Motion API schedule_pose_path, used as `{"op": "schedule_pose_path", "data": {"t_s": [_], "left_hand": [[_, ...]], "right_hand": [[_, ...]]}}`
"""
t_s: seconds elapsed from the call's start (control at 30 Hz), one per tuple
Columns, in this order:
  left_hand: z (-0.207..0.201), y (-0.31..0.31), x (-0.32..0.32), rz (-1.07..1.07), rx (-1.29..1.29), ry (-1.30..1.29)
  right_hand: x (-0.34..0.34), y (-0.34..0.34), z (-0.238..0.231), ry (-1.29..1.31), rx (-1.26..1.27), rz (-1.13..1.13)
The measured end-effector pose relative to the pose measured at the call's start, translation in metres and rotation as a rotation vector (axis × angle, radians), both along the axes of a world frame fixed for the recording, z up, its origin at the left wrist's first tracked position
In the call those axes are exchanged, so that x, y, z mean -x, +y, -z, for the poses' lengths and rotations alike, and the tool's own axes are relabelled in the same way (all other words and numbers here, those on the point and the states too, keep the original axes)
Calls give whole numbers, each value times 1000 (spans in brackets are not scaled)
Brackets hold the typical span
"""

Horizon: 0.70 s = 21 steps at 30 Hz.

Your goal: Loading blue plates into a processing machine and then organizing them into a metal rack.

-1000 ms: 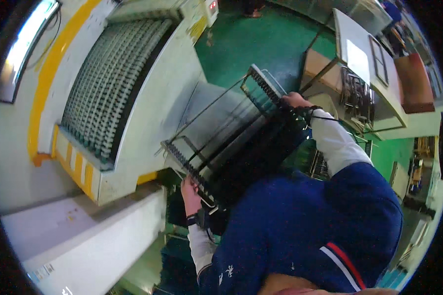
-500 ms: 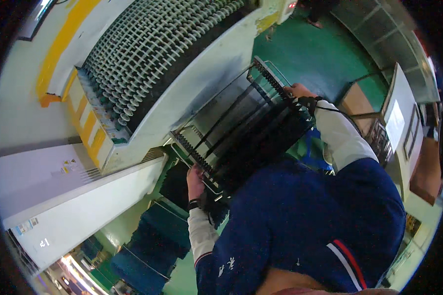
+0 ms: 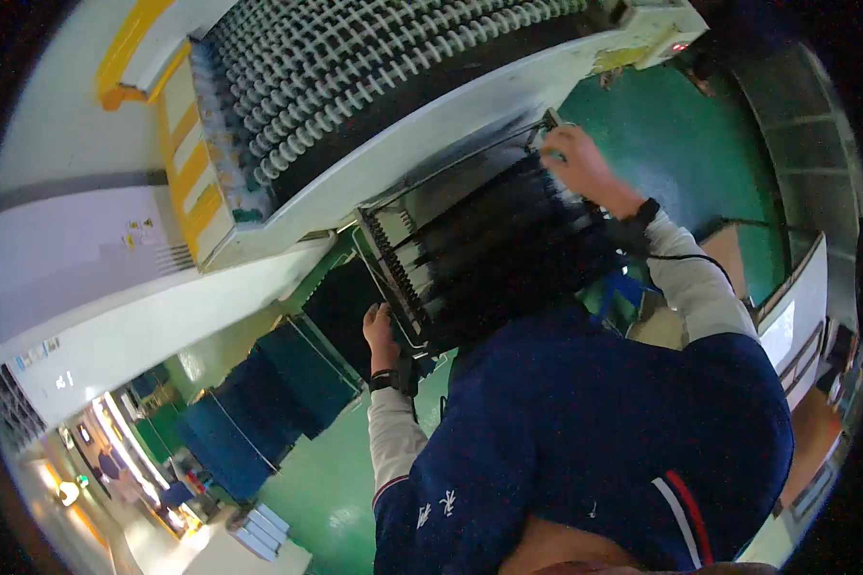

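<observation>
A metal rack (image 3: pixel 384 264) with comb-like slotted sides stands in front of me, filled with upright thin black panels (image 3: pixel 508 235). My left hand (image 3: pixel 381 331) is at the rack's left side, beside its wire handle, with fingers loosely bent and no object visible in them. Over the rack's right end, my right hand (image 3: pixel 585 171) has its fingers bent downward and somewhat apart, close to the slotted right side. Its fingertips are partly hidden, so contact with the rack is unclear. The panels near the right hand look blurred.
Beyond the rack stands a roller conveyor machine (image 3: pixel 355 81) with a pale side wall and yellow-striped end. A white cabinet (image 3: pixel 163 287) lies to the left. More racks with dark blue panels (image 3: pixel 249 412) stand on the green floor. Cardboard (image 3: pixel 815 441) is at the right.
My right hand has left the right handle and moved over the rack's end. My left hand has loosened from the left handle. The view has shifted, with the machine now further right.
</observation>
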<state>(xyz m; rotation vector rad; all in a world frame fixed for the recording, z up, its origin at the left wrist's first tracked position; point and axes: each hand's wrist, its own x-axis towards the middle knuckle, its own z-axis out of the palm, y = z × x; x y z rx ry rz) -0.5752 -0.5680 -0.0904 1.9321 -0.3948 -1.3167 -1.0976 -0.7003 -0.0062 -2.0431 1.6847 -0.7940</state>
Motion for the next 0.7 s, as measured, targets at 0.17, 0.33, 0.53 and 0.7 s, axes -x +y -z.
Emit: {"op": "schedule_pose_path", "data": {"t_s": [0.17, 0.33, 0.53, 0.7], "left_hand": [[-10, 31, 0, -70, -37, -72], [-31, 62, 14, -208, -15, -69], [-30, 98, 23, -294, -30, -47], [-42, 102, 35, -310, 54, -42]], "right_hand": [[-62, -4, -1, 177, 48, -375], [-78, -15, 15, 245, -78, -496], [-80, -35, 36, 452, -227, -566], [-80, -31, 28, 490, -87, -654]]}}
